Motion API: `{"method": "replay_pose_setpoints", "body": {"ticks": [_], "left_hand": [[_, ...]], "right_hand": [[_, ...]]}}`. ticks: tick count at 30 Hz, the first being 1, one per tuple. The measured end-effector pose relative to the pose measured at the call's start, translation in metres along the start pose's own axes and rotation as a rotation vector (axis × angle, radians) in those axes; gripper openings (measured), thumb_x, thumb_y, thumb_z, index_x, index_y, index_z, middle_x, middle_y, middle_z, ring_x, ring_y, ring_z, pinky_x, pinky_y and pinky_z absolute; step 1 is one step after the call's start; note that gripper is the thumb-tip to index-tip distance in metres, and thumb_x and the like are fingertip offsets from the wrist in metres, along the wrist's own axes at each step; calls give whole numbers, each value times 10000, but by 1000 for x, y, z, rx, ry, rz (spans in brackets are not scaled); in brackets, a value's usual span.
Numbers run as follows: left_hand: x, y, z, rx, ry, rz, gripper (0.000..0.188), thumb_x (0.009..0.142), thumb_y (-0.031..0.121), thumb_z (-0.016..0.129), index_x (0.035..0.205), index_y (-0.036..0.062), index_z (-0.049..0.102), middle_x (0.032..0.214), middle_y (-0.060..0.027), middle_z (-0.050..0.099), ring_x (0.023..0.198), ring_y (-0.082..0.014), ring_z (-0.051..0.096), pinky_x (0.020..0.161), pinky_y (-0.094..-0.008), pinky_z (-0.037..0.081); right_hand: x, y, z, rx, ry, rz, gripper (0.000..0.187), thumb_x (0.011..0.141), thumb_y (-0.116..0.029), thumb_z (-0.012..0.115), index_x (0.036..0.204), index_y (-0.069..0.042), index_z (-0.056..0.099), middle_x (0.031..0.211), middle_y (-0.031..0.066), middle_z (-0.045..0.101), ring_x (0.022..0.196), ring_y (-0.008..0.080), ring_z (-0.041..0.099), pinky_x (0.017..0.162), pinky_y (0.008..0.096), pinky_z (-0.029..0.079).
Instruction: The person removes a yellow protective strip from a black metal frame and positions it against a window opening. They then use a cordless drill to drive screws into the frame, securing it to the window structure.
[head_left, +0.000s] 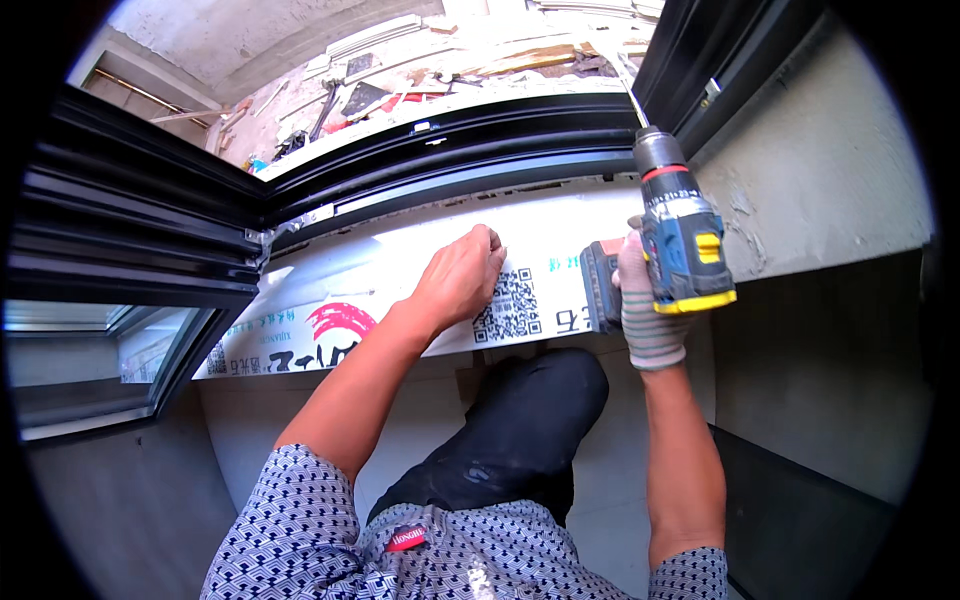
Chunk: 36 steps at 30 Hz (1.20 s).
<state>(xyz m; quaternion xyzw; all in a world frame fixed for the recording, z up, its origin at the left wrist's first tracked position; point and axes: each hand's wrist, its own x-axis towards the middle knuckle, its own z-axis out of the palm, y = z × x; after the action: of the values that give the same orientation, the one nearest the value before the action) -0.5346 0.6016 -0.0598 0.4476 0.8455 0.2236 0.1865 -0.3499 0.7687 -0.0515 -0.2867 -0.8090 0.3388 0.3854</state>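
Note:
My right hand [645, 310], in a pale striped work glove, is wrapped round the handle of a cordless drill [690, 240]. The drill has a blue and black body with yellow parts, and its long bit [632, 95] points away from me toward the right corner of the window frame. Bare and curled, my left hand [462, 272] is over the white printed film on the sill [570, 215], beside a black square code. Its fingertips are drawn together, and whatever may be between them is hidden.
A black window frame [450, 145] runs along the sill's far side. An open black sash [130, 215] juts in at the left, with a glass pane [90, 365] below. Bare concrete wall [820, 180] rises at the right. Beyond the opening lie boards and rubble [520, 60].

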Motion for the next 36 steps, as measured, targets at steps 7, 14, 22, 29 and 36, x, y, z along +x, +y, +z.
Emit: {"method": "replay_pose_setpoints", "body": {"ticks": [7,14,22,29,36], "left_hand": [[-3,-19,-4,-356,-52,-108,240,1058,223,511,1088,-15,500,876,-188,621,781,-313,630,752,-415,509],[16,-11,-16,-512,-251,-381,267,1068,245,486,1075,-22,486,938,-209,620,861,-319,637,798,-429,509],[32,30,-51,-922,-259,-573,259,1069,243,506,1066,-16,497,866,-61,555,761,-147,592,764,-323,561],[20,69,-113,-1250,-203,-659,198,1055,187,539,1044,-6,498,848,-67,573,745,-145,590,792,-347,596],[4,105,-159,-1460,-176,-734,224,1055,193,559,1150,-9,570,851,2,561,739,-82,573,835,-325,605]], "right_hand": [[6,10,-28,106,-384,286,241,938,-216,661,1106,-44,663,929,95,701,820,285,671,748,405,537],[24,-21,-36,-135,-455,178,178,867,-203,705,944,-48,663,807,149,673,700,350,666,632,426,549],[6,5,-26,385,-439,523,226,876,-43,688,1092,-4,630,965,97,701,845,204,683,781,336,598],[35,-21,-39,7,-692,353,392,1028,-150,513,1395,-13,508,1217,102,655,1085,182,645,935,308,541],[22,-17,-17,286,-543,631,324,1079,-260,466,1297,-36,550,1167,128,622,1139,229,608,1004,386,526]]}}
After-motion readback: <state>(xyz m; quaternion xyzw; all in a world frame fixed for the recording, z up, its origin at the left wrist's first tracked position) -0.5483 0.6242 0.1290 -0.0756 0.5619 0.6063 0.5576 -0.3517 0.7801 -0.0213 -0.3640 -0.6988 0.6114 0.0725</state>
